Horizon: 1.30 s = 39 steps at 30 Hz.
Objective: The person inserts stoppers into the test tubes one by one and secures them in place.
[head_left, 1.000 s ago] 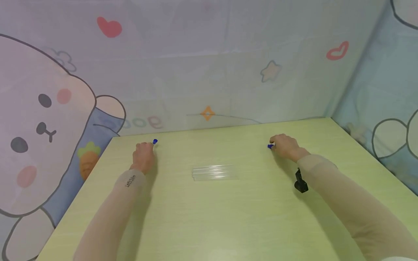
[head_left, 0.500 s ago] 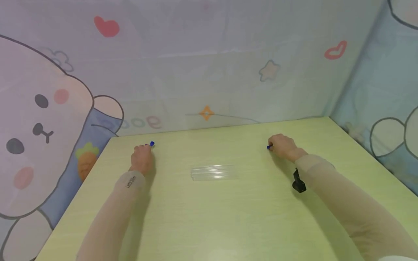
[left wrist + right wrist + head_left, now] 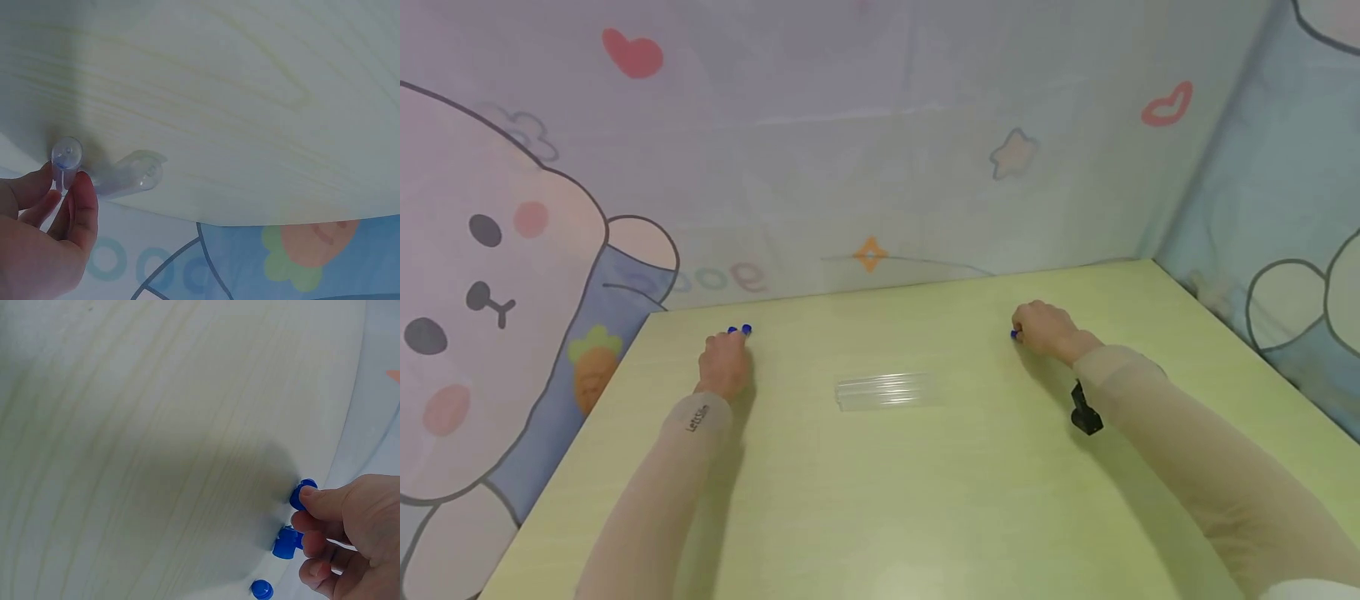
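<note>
Two hands hold narrow pinch grips. The left hand (image 3: 724,367), left of centre in the head view, grips a clear tube (image 3: 67,153) between thumb and fingers. A second clear tube (image 3: 134,176) lies just beside it, at lower left in the left wrist view. Two blue ends (image 3: 739,330) show above this hand in the head view. The right hand (image 3: 1045,327), right of centre, pinches a blue cap (image 3: 302,495); whether a tube is attached cannot be told. A second blue cap (image 3: 285,544) sits against the fingers, and a third blue cap (image 3: 262,589) is near the bottom of the right wrist view.

Several clear tubes (image 3: 887,392) lie side by side at mid-frame on the table (image 3: 880,508). The tabletop is pale yellow-green with wood grain; a glossy reflection appears at bottom centre. Its far edge meets a printed fabric backdrop (image 3: 820,167). A large bear print (image 3: 505,275) fills the left side, a red heart (image 3: 634,54) is at upper left, a star (image 3: 1015,154) is right of upper centre, and an outlined heart (image 3: 1167,105) is at upper right.
</note>
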{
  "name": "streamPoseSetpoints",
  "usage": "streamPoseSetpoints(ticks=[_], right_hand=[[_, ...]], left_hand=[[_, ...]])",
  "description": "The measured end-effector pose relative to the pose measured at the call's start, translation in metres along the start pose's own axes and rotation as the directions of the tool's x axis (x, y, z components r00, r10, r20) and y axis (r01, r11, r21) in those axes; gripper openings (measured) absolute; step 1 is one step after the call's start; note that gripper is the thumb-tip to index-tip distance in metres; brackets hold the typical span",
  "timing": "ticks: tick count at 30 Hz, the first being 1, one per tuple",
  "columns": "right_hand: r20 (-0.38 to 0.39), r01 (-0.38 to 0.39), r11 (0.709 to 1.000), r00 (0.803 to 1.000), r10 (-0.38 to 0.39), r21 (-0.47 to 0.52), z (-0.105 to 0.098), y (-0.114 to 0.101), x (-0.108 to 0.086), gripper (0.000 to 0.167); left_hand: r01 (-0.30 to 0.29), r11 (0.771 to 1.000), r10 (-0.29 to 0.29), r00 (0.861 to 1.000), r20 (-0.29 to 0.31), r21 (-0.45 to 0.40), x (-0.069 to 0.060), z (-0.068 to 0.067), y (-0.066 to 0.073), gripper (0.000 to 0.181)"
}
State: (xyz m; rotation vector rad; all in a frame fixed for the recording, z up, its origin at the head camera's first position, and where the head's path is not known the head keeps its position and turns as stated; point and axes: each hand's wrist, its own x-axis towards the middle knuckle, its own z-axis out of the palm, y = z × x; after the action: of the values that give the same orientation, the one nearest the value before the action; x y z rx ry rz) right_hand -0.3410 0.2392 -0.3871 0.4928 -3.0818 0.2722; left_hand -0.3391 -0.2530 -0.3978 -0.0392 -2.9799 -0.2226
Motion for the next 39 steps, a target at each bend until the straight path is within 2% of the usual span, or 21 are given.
streamPoseSetpoints(ticks=[6, 12, 16, 19, 29, 32, 39], right_hand=[[-0.003, -0.002, 1.000, 1.000, 0.002, 0.009, -0.002, -0.001, 0.001, 0.033], [-0.003, 0.008, 1.000, 1.000, -0.008, -0.001, -0.004, -0.001, 0.004, 0.035], [0.003, 0.016, 1.000, 1.000, -0.016, -0.013, -0.004, -0.001, 0.006, 0.042], [0.012, 0.012, 1.000, 1.000, -0.012, -0.019, -0.004, -0.001, 0.006, 0.044], [0.028, -0.009, 0.999, 1.000, 0.010, -0.044, -0.003, -0.006, 0.005, 0.037], [0.032, 0.000, 0.999, 0.999, 0.001, -0.053, -0.003, -0.006, 0.003, 0.038], [0.039, 0.010, 0.999, 0.999, -0.009, -0.034, -0.004, -0.005, 0.000, 0.046]], left_hand=[[-0.016, 1.000, 0.016, 1.000, -0.004, -0.004, -0.001, -0.002, -0.001, 0.030], [-0.043, 0.999, 0.042, 0.998, -0.056, -0.012, 0.001, -0.005, 0.006, 0.033], [-0.062, 0.998, 0.061, 0.994, -0.087, -0.004, 0.003, -0.008, 0.021, 0.024], [-0.086, 0.996, 0.085, 0.992, -0.093, -0.008, 0.005, -0.010, 0.034, 0.024], [-0.152, 0.984, 0.152, 0.988, -0.009, -0.094, 0.004, -0.009, 0.074, 0.031], [-0.179, 0.978, 0.181, 0.983, 0.010, -0.103, 0.003, -0.007, 0.084, 0.031], [-0.250, 0.962, 0.253, 0.967, 0.012, -0.107, 0.001, -0.003, 0.103, 0.029]])
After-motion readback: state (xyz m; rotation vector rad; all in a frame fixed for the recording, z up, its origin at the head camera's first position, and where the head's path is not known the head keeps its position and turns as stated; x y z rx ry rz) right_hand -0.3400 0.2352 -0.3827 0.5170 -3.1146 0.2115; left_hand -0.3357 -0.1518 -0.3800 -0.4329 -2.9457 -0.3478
